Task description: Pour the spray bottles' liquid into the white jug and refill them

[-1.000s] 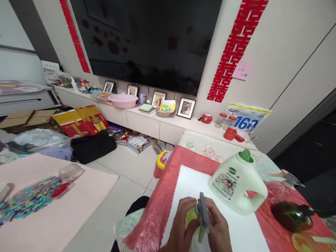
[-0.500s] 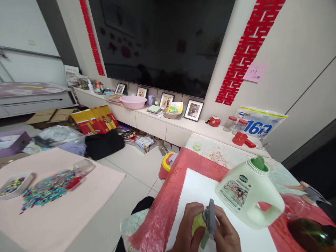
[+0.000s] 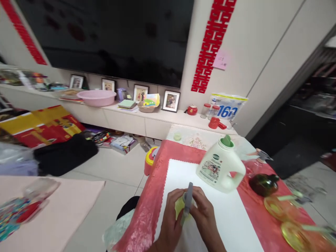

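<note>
One yellow-green bottle (image 3: 179, 205) held near

Its body is enclosed by the left hand (image 3: 170, 210), fingers curled; its one grey top (image 3: 188, 200) is held by the right hand's (image 3: 204, 207) fingers. One white mat (image 3: 228, 217) is spread beneath; one pale jug (image 3: 222, 171) is placed farther right.

**Left lane's open, big jug hogs the right**

Left hand (image 3: 170, 207) and right hand (image 3: 205, 206) have a bare stretch of white mat (image 3: 181, 170) in front, running up past the left side of a pale green jug (image 3: 222, 169). That jug stands upright just beyond the right hand, so forward-right means going around or over it. Nearer than the jug, there's more bare mat to the right. After that, a dark green bottle (image 3: 262, 184) and some yellowish containers (image 3: 273, 207) crowd the red cloth (image 3: 253, 210).
</note>
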`<state>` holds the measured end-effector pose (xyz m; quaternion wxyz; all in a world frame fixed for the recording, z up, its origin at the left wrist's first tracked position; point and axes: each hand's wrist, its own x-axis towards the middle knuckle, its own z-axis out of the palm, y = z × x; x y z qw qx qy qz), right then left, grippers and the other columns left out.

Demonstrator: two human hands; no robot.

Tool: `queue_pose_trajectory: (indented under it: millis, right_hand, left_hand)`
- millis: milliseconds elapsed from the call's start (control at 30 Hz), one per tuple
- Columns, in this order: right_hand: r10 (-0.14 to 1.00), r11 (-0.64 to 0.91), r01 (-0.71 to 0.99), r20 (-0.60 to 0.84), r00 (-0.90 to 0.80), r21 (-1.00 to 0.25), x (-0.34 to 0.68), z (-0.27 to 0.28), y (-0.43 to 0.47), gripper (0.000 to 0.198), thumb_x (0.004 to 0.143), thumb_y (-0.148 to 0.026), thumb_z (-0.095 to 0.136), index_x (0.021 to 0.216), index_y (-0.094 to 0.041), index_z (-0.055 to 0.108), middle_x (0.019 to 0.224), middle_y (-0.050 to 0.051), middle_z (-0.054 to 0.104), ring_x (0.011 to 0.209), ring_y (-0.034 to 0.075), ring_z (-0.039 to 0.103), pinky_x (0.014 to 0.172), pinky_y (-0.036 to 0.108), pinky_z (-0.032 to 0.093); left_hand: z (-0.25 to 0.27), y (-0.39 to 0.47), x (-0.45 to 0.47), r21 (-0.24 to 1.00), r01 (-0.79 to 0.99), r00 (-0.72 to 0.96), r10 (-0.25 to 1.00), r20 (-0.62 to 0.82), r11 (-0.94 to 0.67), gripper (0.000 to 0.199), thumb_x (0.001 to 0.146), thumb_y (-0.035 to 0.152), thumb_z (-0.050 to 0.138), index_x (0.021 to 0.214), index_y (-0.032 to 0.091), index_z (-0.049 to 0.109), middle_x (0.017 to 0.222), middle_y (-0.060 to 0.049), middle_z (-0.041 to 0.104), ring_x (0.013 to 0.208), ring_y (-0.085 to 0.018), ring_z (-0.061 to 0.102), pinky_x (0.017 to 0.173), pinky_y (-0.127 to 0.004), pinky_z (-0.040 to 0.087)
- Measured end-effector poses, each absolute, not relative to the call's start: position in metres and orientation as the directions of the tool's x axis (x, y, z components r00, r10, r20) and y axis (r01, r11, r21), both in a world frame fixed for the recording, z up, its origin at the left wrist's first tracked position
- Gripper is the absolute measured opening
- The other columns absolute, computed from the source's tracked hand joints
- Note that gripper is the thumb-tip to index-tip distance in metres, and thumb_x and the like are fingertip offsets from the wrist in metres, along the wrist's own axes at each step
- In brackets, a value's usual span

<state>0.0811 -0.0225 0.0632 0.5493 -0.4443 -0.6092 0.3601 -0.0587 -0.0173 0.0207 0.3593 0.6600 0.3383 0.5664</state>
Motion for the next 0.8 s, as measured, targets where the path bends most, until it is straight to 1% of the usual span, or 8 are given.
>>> queue_pose_trajectory:
  millis: [167,267,400,467,533,600,700,800]
  right_hand:
    - [0.93,0.354,0.131,0.364,0.059,-0.926,0.073,0.068,-0.023,0.026,0.097,-0.04,0.065,0.121,-0.034,0.07,0.114,0.001,0.059,0.108,0.018,0.056,0.095,0.025,0.046]
    - [0.926,0.359,0.113,0.369,0.077,-0.926,0.071,0.071,-0.024,0.024,0.097,-0.043,0.065,0.117,-0.032,0.072,0.11,0.001,0.06,0.104,0.018,0.056,0.092,0.026,0.045]
    - [0.924,0.356,0.088,0.364,0.119,-0.93,0.078,0.079,-0.03,0.024,0.096,-0.048,0.068,0.11,-0.028,0.072,0.105,0.002,0.059,0.101,0.018,0.056,0.09,0.025,0.044]
    - [0.92,0.352,0.082,0.361,0.154,-0.932,0.087,0.084,-0.035,0.025,0.096,-0.049,0.069,0.108,-0.027,0.072,0.105,0.002,0.058,0.1,0.017,0.056,0.089,0.025,0.045]
    - [0.914,0.346,0.086,0.357,0.192,-0.934,0.099,0.09,-0.041,0.026,0.095,-0.049,0.07,0.107,-0.026,0.072,0.105,0.003,0.057,0.099,0.017,0.056,0.087,0.025,0.045]
    - [0.907,0.336,0.102,0.351,0.231,-0.936,0.114,0.096,-0.048,0.027,0.095,-0.049,0.07,0.107,-0.025,0.072,0.104,0.003,0.057,0.098,0.017,0.057,0.086,0.024,0.046]
    - [0.891,0.306,0.145,0.337,0.304,-0.941,0.136,0.103,-0.059,0.027,0.093,-0.046,0.071,0.108,-0.024,0.072,0.104,0.004,0.058,0.097,0.017,0.057,0.084,0.024,0.047]
    - [0.866,0.265,0.189,0.32,0.385,-0.946,0.156,0.104,-0.069,0.028,0.092,-0.047,0.073,0.105,-0.022,0.073,0.105,0.005,0.06,0.096,0.017,0.058,0.083,0.023,0.048]
  left_hand:
    - [0.022,-0.011,-0.062,0.838,0.129,0.128,0.847,0.516,-0.53,0.038,0.098,0.025,0.054,0.136,0.031,0.05,0.132,-0.007,0.061,0.124,-0.023,0.059,0.105,-0.04,0.053]
    - [0.026,-0.008,-0.066,0.824,0.165,0.173,0.838,0.518,-0.543,0.037,0.098,0.027,0.055,0.135,0.031,0.052,0.131,-0.007,0.062,0.123,-0.023,0.061,0.103,-0.039,0.054]
    - [0.025,-0.008,-0.076,0.779,0.252,0.245,0.816,0.523,-0.574,0.049,0.096,0.033,0.059,0.143,0.03,0.046,0.141,-0.01,0.058,0.132,-0.028,0.057,0.106,-0.046,0.053]
    - [0.021,-0.007,-0.081,0.752,0.313,0.285,0.813,0.509,-0.58,0.051,0.097,0.034,0.056,0.147,0.029,0.044,0.147,-0.012,0.054,0.137,-0.03,0.053,0.109,-0.051,0.051]
    - [0.016,-0.004,-0.084,0.738,0.371,0.308,0.825,0.474,-0.563,0.045,0.099,0.033,0.052,0.144,0.029,0.047,0.147,-0.012,0.054,0.138,-0.03,0.052,0.111,-0.055,0.049]
    - [0.011,0.003,-0.084,0.728,0.431,0.304,0.845,0.44,-0.533,0.036,0.099,0.033,0.051,0.135,0.027,0.055,0.143,-0.012,0.056,0.135,-0.03,0.055,0.109,-0.056,0.051]
    - [0.002,0.017,-0.08,0.683,0.486,0.343,0.838,0.424,-0.544,0.029,0.098,0.03,0.049,0.125,0.024,0.061,0.136,-0.013,0.06,0.127,-0.028,0.061,0.1,-0.051,0.058]
    - [-0.011,0.031,-0.076,0.603,0.503,0.422,0.785,0.454,-0.619,0.03,0.098,0.026,0.045,0.124,0.024,0.062,0.135,-0.012,0.061,0.124,-0.026,0.064,0.097,-0.046,0.061]
